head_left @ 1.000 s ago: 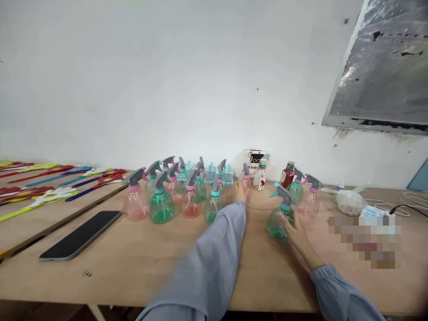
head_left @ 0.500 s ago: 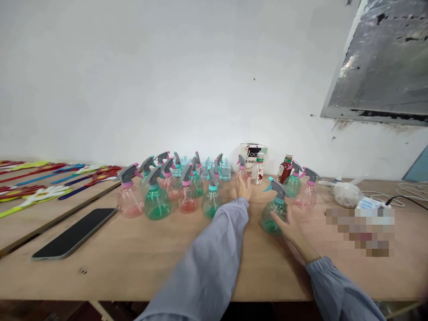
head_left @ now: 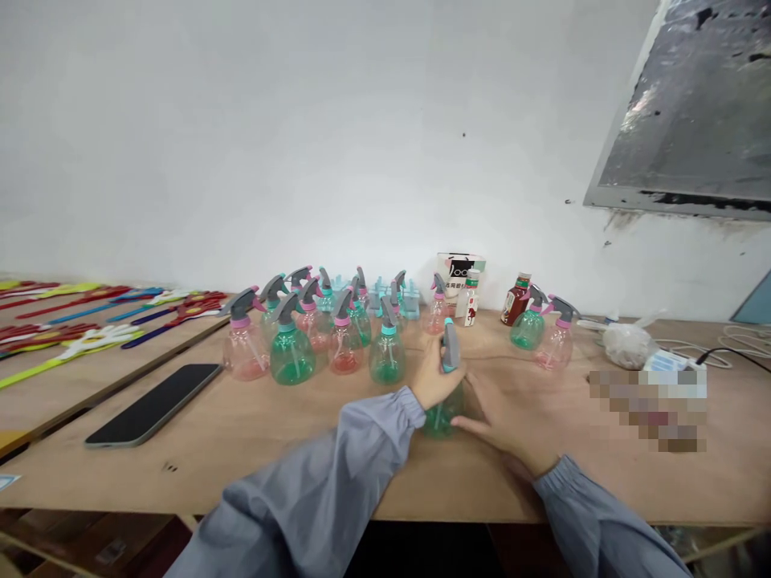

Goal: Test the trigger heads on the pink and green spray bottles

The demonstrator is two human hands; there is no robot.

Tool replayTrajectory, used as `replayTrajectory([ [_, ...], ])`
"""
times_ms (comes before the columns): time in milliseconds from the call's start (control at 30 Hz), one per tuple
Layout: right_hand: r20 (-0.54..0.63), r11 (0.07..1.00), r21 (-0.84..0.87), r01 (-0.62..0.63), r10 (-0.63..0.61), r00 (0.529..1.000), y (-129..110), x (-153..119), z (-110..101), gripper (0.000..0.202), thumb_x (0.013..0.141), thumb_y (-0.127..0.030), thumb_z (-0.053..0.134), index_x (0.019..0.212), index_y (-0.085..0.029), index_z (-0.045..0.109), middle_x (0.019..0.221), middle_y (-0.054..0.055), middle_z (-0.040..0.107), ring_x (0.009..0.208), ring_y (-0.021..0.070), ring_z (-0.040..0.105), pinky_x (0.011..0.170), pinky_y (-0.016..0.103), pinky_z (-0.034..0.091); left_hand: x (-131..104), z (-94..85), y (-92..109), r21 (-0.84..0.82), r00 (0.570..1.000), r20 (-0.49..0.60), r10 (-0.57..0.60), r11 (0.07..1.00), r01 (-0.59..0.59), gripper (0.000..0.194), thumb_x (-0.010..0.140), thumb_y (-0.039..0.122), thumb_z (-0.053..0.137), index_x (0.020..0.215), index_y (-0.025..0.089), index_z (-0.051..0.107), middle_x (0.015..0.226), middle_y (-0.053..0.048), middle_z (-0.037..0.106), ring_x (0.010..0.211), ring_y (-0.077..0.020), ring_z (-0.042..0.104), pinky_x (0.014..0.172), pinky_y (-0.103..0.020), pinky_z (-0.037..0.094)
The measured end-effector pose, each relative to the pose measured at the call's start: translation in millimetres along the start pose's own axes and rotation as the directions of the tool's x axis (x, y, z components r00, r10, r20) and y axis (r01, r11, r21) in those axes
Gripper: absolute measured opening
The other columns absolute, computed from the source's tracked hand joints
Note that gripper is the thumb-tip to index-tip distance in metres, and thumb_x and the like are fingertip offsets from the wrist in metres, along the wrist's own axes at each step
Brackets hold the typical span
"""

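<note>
A green spray bottle [head_left: 442,416] with a grey-and-teal trigger head stands before me near the table's middle. My left hand [head_left: 432,376] is closed around its neck, just under the trigger head. From the right, my right hand [head_left: 497,421] holds the bottle's round body, thumb in front and fingers partly hidden behind it. To the left stand several more pink and green spray bottles, among them a green one [head_left: 386,357] and a pink one [head_left: 345,349]. On the right are another green spray bottle [head_left: 528,327] and a pink one [head_left: 555,343].
A black phone [head_left: 153,405] lies at the left. Colourful hand-shaped items [head_left: 99,341] cover the far-left table. By the wall stand a printed box [head_left: 450,265], a white-labelled bottle [head_left: 471,299] and a dark red bottle [head_left: 516,301]. A plastic bag [head_left: 630,343] and cables lie right.
My left hand has come back from near the rear pink spray bottle to the green one's neck. The green spray bottle has moved left and nearer, with my right hand on it.
</note>
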State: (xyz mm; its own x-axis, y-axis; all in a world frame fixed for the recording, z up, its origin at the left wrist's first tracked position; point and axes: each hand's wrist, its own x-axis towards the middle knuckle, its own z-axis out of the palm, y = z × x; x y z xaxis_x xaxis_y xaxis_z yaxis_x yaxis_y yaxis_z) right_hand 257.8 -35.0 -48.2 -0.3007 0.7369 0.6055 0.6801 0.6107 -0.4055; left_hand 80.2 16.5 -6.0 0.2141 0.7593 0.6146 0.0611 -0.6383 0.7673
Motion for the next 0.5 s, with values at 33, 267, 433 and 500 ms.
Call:
replayTrajectory([
  [33,-0.021,1.0,-0.005,-0.014,0.014,1.0,8,1,-10,0.066,0.087,-0.058,0.065,0.145,-0.031,0.047,0.142,0.009,0.059,0.131,0.034,0.056,0.111,0.055,0.046,-2,-7.7,0,-0.006,1.0,0.006,-0.008,1.0,0.009,0.058,0.074,0.019,0.072,0.128,0.018,0.052,0.129,-0.014,0.061,0.12,-0.0275,0.061,0.109,-0.047,0.046],
  [267,-0.817,0.872,-0.095,-0.481,0.207,0.538,138,19,-92,0.093,0.077,-0.08,0.055,0.136,-0.009,0.041,0.14,0.027,0.045,0.135,0.0426,0.039,0.112,0.066,0.029,-17,-46.4,14,-0.015,0.999,-0.031,-0.014,1.0,0.013,0.038,0.076,0.027,0.068,0.113,0.018,0.065,0.106,-0.006,0.07,0.088,-0.0181,0.066,0.082,-0.032,0.053],
  [433,-0.824,0.706,0.005,-0.708,0.404,0.397,198,18,-99,0.119,0.064,-0.085,0.061,0.143,-0.001,0.031,0.145,0.035,0.039,0.139,0.0483,0.035,0.114,0.063,0.027,-18,-54.4,24,0.064,0.998,-0.058,-0.039,0.997,0.043,0.016,0.085,0.032,0.06,0.079,0.018,0.065,0.069,0.001,0.06,0.064,-0.0126,0.056,0.068,-0.027,0.047],
  [500,-0.772,0.681,0.014,-0.732,0.473,0.424,209,14,-95,0.124,0.063,-0.087,0.059,0.145,0.001,0.029,0.141,0.037,0.043,0.135,0.0496,0.04,0.109,0.063,0.032,-19,-56.0,28,0.097,1.0,-0.022,-0.014,0.995,0.016,0.013,0.083,0.031,0.063,0.082,0.019,0.066,0.068,0.001,0.059,0.07,-0.0149,0.059,0.073,-0.029,0.048],
])
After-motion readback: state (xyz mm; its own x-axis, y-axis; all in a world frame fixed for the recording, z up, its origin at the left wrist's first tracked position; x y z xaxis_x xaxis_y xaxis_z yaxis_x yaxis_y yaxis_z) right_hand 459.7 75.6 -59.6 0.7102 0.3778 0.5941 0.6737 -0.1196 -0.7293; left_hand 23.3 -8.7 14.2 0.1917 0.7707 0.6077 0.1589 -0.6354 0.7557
